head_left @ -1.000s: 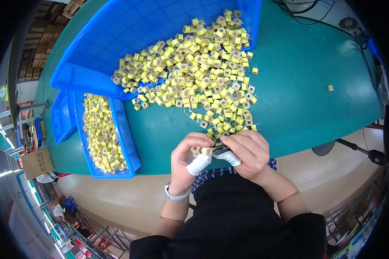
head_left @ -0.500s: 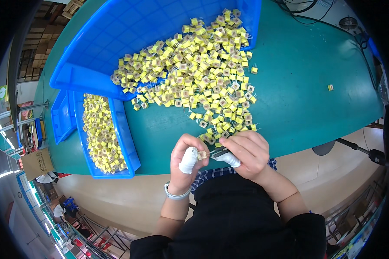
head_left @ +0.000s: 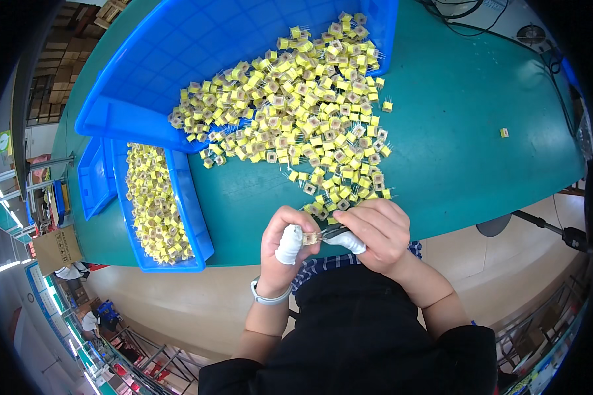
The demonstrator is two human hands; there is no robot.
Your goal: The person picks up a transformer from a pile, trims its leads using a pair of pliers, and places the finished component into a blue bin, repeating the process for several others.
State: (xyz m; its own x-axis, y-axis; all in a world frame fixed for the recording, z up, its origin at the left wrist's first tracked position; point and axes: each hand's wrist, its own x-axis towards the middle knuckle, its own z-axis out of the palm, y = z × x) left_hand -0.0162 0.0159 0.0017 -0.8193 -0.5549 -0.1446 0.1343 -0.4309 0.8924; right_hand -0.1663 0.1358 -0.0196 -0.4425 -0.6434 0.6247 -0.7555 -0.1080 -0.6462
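Basically, we pinch one small yellow component between left hand fingers while right hand fingers grip a tool at the tabletop edge; a slip could likely drop it.

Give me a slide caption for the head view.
Left hand and right hand hold one small yellow part beside a heap.

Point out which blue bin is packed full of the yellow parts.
The narrow blue tray at the person's left, beside the table edge: yellow parts cover its whole floor. The large blue bin behind it is mostly bare, its parts spilling onto the green table.
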